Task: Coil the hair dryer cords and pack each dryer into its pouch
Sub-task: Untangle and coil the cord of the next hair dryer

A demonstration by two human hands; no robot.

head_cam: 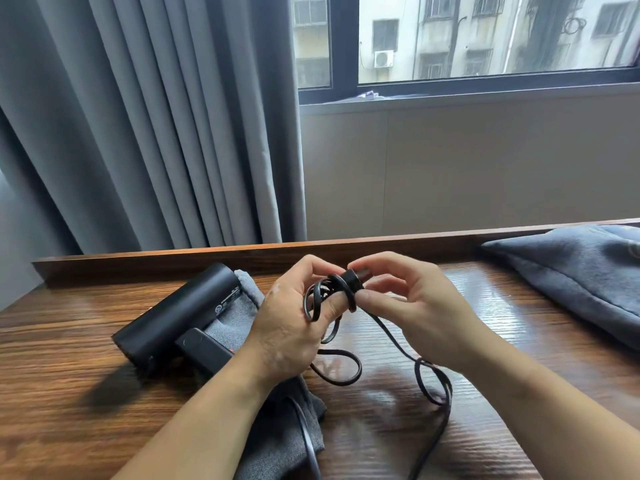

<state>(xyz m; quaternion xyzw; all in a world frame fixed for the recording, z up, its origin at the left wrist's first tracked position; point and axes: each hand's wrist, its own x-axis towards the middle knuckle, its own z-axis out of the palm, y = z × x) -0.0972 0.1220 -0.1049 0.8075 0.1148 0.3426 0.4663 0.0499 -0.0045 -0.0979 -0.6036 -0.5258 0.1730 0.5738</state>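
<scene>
A black hair dryer (180, 313) lies on its side on a grey fabric pouch (273, 434) at the left of the wooden table (69, 410). Its black cord (433, 382) trails in loose loops over the table in front of me. My left hand (287, 327) holds a few small loops of the cord wound around its fingers. My right hand (412, 306) pinches the black plug (355, 277) at the cord's end, right beside the left fingertips.
A second grey pouch (581, 282), bulging, lies at the table's right back corner. A raised wooden ledge (207, 254) runs along the table's far edge. Grey curtains (138, 116) hang behind on the left, with a window (485, 36) on the right.
</scene>
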